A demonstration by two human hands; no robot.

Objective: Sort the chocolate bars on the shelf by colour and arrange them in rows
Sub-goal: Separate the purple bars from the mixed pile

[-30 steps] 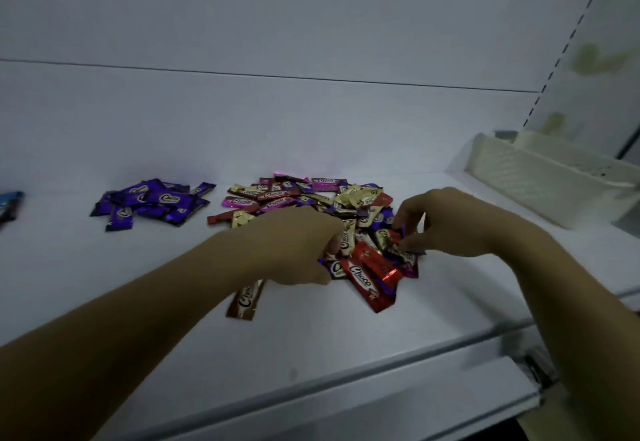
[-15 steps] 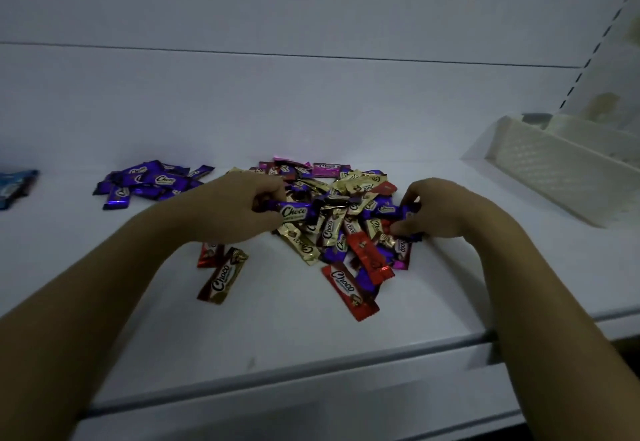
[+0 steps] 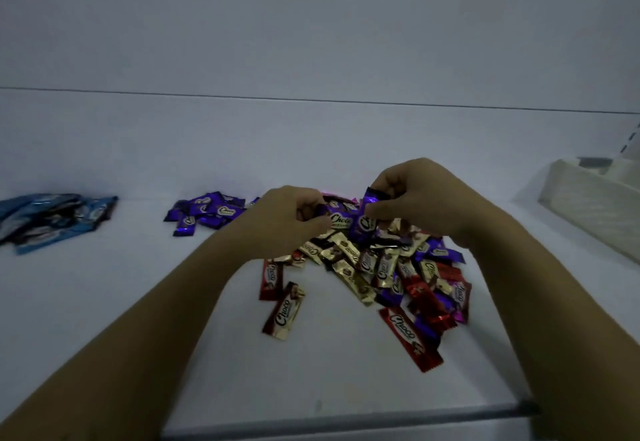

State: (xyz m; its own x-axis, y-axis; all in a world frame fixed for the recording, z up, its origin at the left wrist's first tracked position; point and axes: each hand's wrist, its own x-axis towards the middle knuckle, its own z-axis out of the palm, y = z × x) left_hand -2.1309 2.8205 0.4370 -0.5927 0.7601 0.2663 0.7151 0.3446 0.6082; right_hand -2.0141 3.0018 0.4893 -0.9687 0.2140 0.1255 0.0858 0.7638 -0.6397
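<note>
A mixed heap of chocolate bars (image 3: pixel 384 264) in gold, red, purple and pink wrappers lies mid-shelf. My left hand (image 3: pixel 287 219) pinches one end of a purple bar (image 3: pixel 341 219) above the heap's far side. My right hand (image 3: pixel 412 195) pinches another purple bar (image 3: pixel 367 214), held upright next to the first. A pile of purple bars (image 3: pixel 204 214) lies to the left, and a pile of blue bars (image 3: pixel 52 219) at the far left. One red bar (image 3: pixel 410 336) and a red-gold bar (image 3: pixel 285 311) lie loose at the front.
A white plastic basket (image 3: pixel 595 205) stands at the right on the white shelf (image 3: pixel 138 319). The shelf's front edge (image 3: pixel 346 420) runs along the bottom, and the white back wall rises behind the piles.
Both hands rose from the heap and came together, each with a purple bar. The view turned left, bringing the blue pile into sight.
</note>
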